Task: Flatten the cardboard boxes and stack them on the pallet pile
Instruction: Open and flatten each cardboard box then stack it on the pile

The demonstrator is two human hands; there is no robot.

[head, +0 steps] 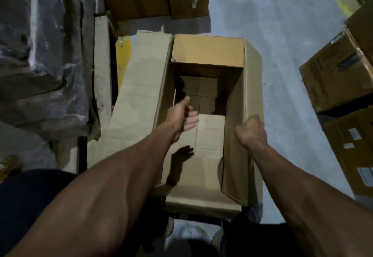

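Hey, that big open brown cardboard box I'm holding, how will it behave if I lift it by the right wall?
The big open brown cardboard box is probably light: it looks empty inside. Its loose flaps and the bowed wall under the right hand suggest it may flex and skew rather than stay rigid. The left hand inside could steady it.

Both bare forearms stretched forward and down from the bottom corners, reaching to the open brown cardboard box (207,103). Left hand (182,116) inside the box opening near its left wall, thumb lifted and pointing away, fingers loosely extended and blurred, palm turned towards the right, gripping nothing visible. Right hand (251,130) at the box's right wall, knuckles up, fingers curled over the top edge of that wall. Wrists roughly level, well apart, the box opening between them.
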